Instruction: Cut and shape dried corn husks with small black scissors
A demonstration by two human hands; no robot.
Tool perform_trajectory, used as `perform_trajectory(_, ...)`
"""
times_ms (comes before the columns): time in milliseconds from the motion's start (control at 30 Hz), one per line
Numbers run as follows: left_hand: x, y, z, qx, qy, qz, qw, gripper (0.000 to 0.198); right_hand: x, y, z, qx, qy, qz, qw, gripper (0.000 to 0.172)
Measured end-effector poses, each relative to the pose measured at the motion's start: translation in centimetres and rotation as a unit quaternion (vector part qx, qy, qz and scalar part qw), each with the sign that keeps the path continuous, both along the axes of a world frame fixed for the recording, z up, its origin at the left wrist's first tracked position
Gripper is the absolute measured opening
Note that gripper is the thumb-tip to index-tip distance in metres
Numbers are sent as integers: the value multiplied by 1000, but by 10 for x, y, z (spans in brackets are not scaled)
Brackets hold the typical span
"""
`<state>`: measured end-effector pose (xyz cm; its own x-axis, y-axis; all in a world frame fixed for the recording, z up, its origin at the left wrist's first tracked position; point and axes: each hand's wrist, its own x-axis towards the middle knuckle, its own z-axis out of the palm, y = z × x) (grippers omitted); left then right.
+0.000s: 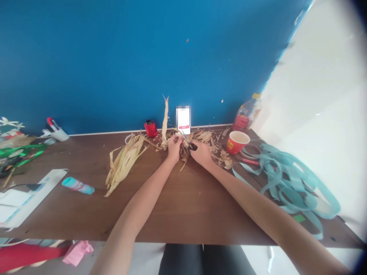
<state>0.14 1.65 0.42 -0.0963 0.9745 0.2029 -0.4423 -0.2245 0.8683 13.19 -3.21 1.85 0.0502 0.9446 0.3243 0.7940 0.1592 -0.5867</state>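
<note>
Both my arms reach across a brown table [183,206] toward the blue wall. My left hand [174,147] is closed on a long dried corn husk [165,122] that stands upright from it. My right hand [201,152] is closed on black-handled scissors [189,143], whose blades point up and left toward the husk. Husk scraps [212,141] lie scattered around and behind both hands. A bundle of pale husk strips [123,162] lies on the table to the left of my left hand.
A red paper cup [237,142] and a plastic bottle [246,112] stand at the right. Teal ribbon loops [289,179] spread over the right side. A red spool [150,128], a teal tube [78,186], papers [25,196], green ribbon [20,152] and a white holder [57,131] are at left.
</note>
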Motion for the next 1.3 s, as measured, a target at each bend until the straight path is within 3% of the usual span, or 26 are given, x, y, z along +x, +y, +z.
perform_trajectory(733, 0, -1, 1, -7, -14, -10, 1000, 25, 1, 0, 1, -13, -18, 5, 1000, 33)
perform_trajectory(1300, -1, 3, -5, -4, 22, 28, 999, 18, -1, -2, 3, -11, -19, -2, 1000, 31)
